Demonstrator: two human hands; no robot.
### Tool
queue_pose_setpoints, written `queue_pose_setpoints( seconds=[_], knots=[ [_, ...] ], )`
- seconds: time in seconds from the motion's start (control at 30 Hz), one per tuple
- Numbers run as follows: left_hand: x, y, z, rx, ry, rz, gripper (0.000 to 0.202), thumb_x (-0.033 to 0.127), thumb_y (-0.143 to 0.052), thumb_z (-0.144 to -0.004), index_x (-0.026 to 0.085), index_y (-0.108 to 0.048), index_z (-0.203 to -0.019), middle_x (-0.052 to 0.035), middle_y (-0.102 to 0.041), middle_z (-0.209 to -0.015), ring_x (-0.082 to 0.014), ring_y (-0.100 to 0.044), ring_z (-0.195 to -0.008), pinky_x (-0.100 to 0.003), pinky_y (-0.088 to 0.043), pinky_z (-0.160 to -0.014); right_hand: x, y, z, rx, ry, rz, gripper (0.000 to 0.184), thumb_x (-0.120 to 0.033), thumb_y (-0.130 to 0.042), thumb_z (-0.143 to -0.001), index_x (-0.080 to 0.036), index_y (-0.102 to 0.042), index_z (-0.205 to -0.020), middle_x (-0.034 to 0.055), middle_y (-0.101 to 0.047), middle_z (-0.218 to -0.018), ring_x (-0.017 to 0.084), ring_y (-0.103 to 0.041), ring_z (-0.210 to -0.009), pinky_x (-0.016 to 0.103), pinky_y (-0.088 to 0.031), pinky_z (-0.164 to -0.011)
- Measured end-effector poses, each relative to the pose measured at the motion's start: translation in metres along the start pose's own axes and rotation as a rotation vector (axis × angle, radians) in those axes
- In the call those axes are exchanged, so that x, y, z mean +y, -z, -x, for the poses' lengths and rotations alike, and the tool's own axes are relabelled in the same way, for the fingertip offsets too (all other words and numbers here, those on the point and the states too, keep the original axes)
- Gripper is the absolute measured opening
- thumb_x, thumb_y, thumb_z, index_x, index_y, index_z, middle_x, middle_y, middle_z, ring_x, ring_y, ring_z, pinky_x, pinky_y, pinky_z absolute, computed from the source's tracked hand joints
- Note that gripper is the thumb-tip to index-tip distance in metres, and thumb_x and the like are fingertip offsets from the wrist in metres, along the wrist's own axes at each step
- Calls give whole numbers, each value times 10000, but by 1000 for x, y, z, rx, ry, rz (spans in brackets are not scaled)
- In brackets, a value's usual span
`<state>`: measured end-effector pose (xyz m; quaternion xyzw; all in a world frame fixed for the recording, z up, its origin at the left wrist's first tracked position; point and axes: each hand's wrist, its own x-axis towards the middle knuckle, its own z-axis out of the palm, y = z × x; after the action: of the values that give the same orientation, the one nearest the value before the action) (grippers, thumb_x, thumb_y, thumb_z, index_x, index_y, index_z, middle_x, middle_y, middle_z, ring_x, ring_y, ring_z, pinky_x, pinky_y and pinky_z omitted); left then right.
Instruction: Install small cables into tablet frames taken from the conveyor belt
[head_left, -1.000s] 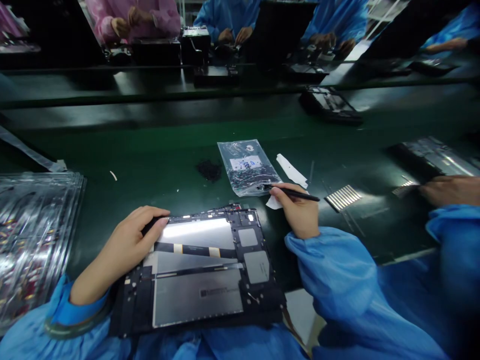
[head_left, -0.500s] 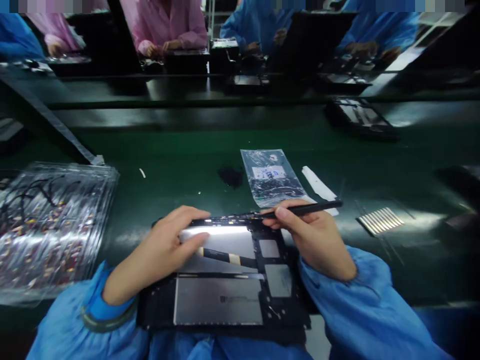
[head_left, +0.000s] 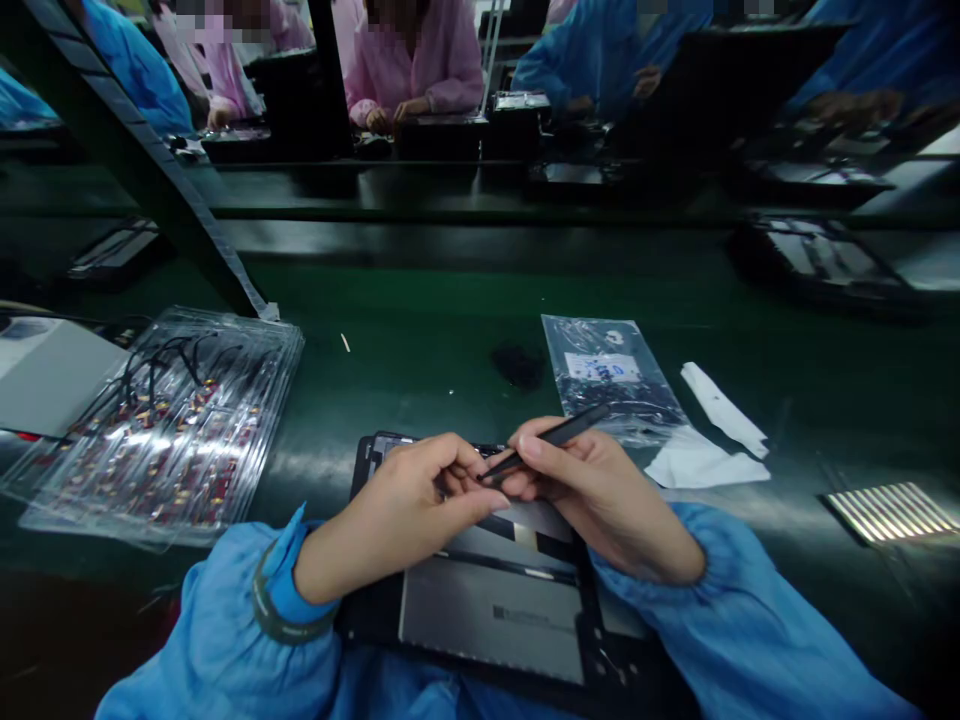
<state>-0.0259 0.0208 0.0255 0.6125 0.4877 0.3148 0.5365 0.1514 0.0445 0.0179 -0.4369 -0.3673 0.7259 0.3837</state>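
An opened tablet-like device with a black frame lies in front of me, showing silver battery cells and a dark flat ribbon cable. Above its upper part my right hand grips black tweezers, whose tip points left and down. My left hand is closed in a pinch right at that tip; whatever lies between its fingertips is too small to make out. Both hands cover much of the device's upper edge. Beyond them is a clear plastic bag with a white label and small dark pieces inside.
Stacked clear trays of small parts with black cables stand at left, by a white box. White paper strips and a row of metallic strips lie at right. Co-workers in pink and blue sit across the bench.
My left hand has lifted off the device's upper left edge and come to the tweezers' tip. The tweezers have moved off the upper edge to meet it. The view has shifted left.
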Motion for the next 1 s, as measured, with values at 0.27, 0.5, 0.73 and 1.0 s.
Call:
queue_pose_setpoints(
  seconds=[0.27, 0.5, 0.73, 1.0],
  knots=[
    [0, -1, 1, 1, 22, 48, 139, 280, -652, -745, 188, -551, -771, 43, -547, -642, -43, -438, -444, -146, -407, -381, -2, -1, -3, -6, -72, -47, 305, -397, -815, -604, -174, -622, -679, -2, -688, -558, 84, -620, -463, 142, -501, -468],
    [-2, -1, 1, -11, 14, 47, 138, 297, -642, -762, 185, -572, -802, 33, -575, -690, -53, -469, -479, -170, -447, -436, -2, 0, -3, -22, -60, -51, 279, -391, -807, -621, -178, -638, -685, -4, -691, -568, 85, -628, -480, 141, -506, -476],
    [-10, 18, 16, 153, 61, -230, 299, 385, -602, -813, 196, -578, -1044, -32, -635, -855, -114, -571, -634, -202, -467, -487, -6, 17, -8, 212, 161, 184, 336, -436, -809, -602, -170, -637, -712, 2, -656, -538, 94, -578, -424, 180, -498, -423],
    [-18, 37, 48, 315, 113, -384, 330, 455, -539, -847, 194, -593, -1041, -40, -648, -815, -161, -626, -694, -239, -497, -528, 4, 17, -12, 245, 202, 528, 354, -495, -708, -690, -162, -623, -774, 4, -622, -509, 136, -611, -469, 237, -527, -474]
  ],
)
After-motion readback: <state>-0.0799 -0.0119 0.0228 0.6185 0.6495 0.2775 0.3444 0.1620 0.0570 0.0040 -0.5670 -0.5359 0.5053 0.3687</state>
